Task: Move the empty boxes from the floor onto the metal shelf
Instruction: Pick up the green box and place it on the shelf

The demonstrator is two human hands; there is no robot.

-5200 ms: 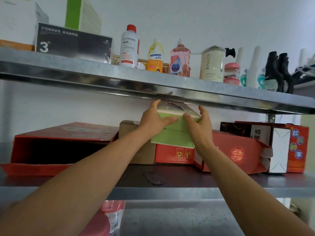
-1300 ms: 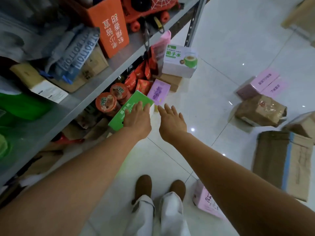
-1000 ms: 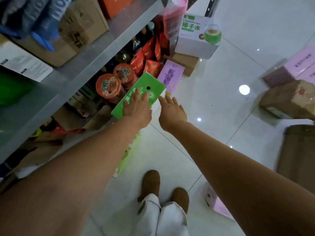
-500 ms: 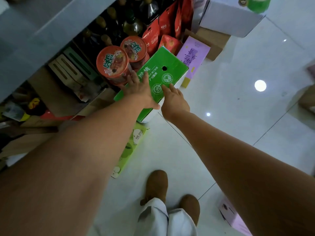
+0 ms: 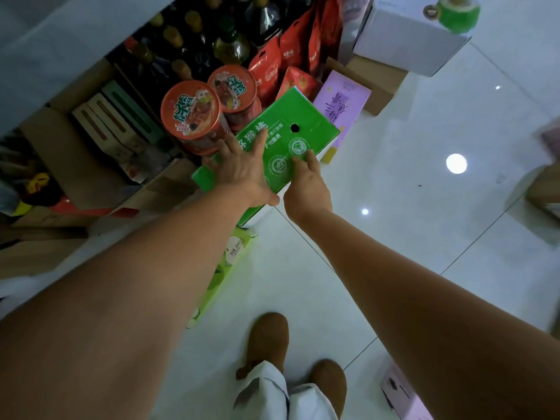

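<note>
A bright green box (image 5: 298, 122) with white print and a round hole stands on the white floor beside the metal shelf (image 5: 57, 65). My left hand (image 5: 242, 169) lies spread on its top near the left edge. My right hand (image 5: 307, 184) touches the top at the near right edge, fingers bent onto the green face. Whether either hand grips the box is unclear. A flat pale green box (image 5: 225, 268) lies on the floor under my left forearm. A lilac box (image 5: 344, 107) stands just behind the green one.
Two orange noodle tubs (image 5: 194, 113), red pouches (image 5: 266, 68) and dark bottles (image 5: 230, 40) crowd the shelf's bottom level. A white box with a green coconut picture (image 5: 409, 40) sits on a brown carton behind. A pink box (image 5: 403, 395) lies near my brown shoes (image 5: 268, 341).
I went from placing a green box on the upper shelf to bending down to the floor. Both hands reached forward and now rest on the bright green box.
</note>
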